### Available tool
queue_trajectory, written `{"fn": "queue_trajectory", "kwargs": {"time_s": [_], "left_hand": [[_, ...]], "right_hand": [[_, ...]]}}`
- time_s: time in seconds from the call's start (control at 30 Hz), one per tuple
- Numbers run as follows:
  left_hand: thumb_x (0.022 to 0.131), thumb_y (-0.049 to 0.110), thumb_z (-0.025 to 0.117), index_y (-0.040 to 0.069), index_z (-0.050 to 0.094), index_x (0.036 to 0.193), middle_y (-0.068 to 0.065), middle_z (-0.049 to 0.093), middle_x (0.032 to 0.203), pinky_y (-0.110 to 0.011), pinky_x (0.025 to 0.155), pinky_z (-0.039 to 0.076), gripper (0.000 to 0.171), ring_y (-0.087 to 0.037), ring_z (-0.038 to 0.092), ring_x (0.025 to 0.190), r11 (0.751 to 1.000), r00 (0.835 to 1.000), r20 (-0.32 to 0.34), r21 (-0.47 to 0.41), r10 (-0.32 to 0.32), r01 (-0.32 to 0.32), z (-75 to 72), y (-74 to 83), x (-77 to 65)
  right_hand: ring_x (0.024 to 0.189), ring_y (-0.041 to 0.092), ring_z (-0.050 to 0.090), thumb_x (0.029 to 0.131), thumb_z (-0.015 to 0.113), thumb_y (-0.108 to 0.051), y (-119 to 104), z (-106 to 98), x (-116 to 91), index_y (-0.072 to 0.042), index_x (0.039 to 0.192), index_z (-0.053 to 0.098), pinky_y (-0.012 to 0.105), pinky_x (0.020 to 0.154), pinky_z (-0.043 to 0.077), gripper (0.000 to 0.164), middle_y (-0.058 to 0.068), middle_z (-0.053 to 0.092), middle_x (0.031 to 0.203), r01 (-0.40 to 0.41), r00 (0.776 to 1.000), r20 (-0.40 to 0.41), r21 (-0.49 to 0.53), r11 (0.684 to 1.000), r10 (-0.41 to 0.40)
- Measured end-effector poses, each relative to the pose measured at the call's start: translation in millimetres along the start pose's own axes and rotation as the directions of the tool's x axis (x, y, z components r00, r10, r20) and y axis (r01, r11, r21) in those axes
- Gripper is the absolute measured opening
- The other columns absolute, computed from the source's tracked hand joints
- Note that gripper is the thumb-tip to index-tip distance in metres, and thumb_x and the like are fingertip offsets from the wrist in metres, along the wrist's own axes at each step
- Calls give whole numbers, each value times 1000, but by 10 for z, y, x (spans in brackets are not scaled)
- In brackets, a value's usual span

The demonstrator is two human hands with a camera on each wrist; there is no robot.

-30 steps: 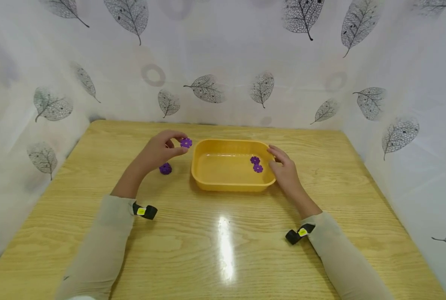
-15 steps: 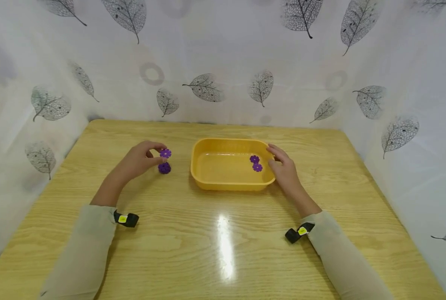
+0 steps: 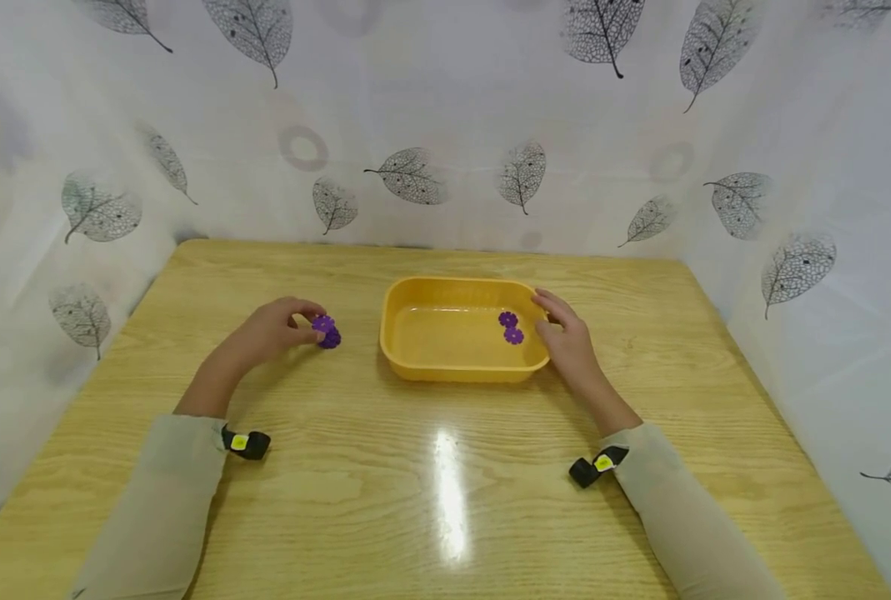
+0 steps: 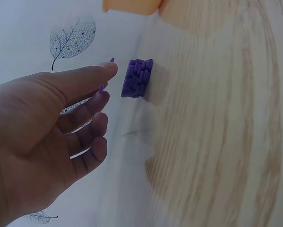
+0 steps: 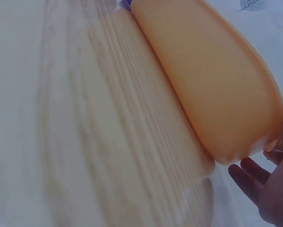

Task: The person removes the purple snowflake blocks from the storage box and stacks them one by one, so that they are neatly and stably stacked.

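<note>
My left hand (image 3: 268,329) pinches a purple flower-shaped plastic disc (image 3: 323,323) between thumb and index finger, and the other fingers are loosely bent. In the left wrist view, that disc shows edge-on at the fingertips, beside a short stack of similar purple discs (image 4: 137,78) on the table. From the head, the held disc overlaps the stack (image 3: 331,338). A yellow plastic tub (image 3: 456,372) stands right of the stack, with two purple discs (image 3: 511,327) lying at its right end. My right hand (image 3: 571,346) holds the tub's right end, thumb and fingers at the rim.
The tub stands on a light wood-grain table (image 3: 385,483). A pale curtain (image 3: 445,100) with a leaf print hangs along the back and both sides. Black straps with small dark units (image 3: 250,446) sit at both wrists.
My left hand has moved left and toward the person, bringing the pinched disc from beside the tub down to the stack. The right hand and tub stay in place.
</note>
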State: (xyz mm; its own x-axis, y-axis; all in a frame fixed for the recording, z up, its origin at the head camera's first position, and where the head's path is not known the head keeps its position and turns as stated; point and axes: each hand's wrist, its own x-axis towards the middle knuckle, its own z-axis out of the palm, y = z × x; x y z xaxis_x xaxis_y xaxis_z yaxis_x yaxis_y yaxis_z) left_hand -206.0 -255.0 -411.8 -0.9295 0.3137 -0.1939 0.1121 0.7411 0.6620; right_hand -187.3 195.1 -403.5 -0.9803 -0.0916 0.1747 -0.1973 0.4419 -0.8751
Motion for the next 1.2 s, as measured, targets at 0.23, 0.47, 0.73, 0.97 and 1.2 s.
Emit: {"fn": "queue_trajectory", "kwargs": {"time_s": [0.23,0.47,0.73,0.97,1.2], "left_hand": [[99,26,65,7,59,138,-18,59,132,-42,85,51,43,-33,58,109,1000,1000,23,6,0,0,60,-26,10],[99,23,65,4,60,136,-20,59,130,-44,87,51,41,-34,59,110,1000,999,28,7,24,-24,75,-46,12],[100,22,64,3,58,138,-20,59,132,-47,92,51,43,-35,59,114,1000,999,44,-16,21,-20,94,-67,23],[100,23,64,2,57,138,-22,59,132,-49,93,50,44,-35,59,114,1000,999,47,-19,24,-23,91,-63,22],[100,24,63,3,56,138,-21,60,128,-41,86,52,44,-34,59,109,1000,999,46,-16,12,-11,86,-59,23]], "right_hand": [[143,36,41,100,51,2,-2,13,-11,8,141,52,49,116,35,42,20,44,155,-4,1000,-1,-3,1000,4],[143,36,41,99,51,3,-6,18,-14,9,140,52,50,116,35,42,21,44,154,-8,1000,-7,3,1000,8],[144,35,40,99,52,2,-8,15,-12,9,140,53,50,117,34,41,21,44,154,-6,1000,-5,15,1000,6],[144,35,40,100,51,1,-14,9,-13,8,141,52,50,117,34,42,19,43,156,-22,1000,3,15,1000,22],[142,35,41,100,50,0,-25,5,-10,7,141,52,49,117,34,42,19,43,156,-34,999,0,16,999,34]]}}
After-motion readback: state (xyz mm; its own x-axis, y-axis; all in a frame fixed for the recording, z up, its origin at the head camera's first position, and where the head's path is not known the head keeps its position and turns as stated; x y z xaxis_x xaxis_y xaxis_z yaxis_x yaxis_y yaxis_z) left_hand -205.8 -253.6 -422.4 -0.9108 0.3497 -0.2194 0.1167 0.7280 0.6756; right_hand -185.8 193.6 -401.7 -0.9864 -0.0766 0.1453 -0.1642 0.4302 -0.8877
